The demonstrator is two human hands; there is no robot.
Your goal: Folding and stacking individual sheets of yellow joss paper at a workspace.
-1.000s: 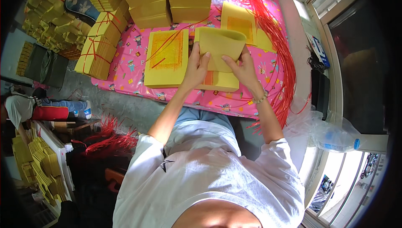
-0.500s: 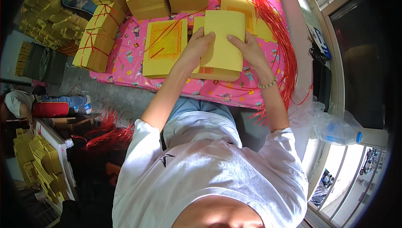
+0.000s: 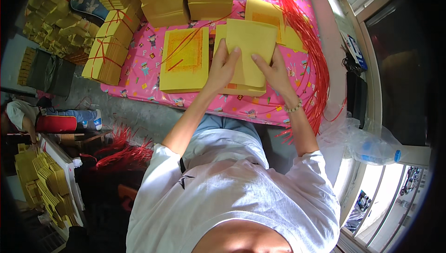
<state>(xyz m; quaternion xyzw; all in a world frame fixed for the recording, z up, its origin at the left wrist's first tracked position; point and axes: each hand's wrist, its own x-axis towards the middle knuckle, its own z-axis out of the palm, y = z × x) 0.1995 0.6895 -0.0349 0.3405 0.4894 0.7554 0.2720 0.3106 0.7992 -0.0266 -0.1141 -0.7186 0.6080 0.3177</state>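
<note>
Yellow paper (image 3: 253,39) was held by both sides over a paper stack (image 3: 248,90).
In the head view, the left hand (image 3: 223,69) and right hand (image 3: 276,71) pinched its opposite edges, thumbs on top and fingers mostly hidden behind, above the pink worktop (image 3: 144,79). It looked light, bendable and probably easy to crease; the side edges seemed the best place for a gentle hold.

Yellow paper (image 3: 251,41), plain, rectangular, held over stack (image 3: 254,91)
</note>
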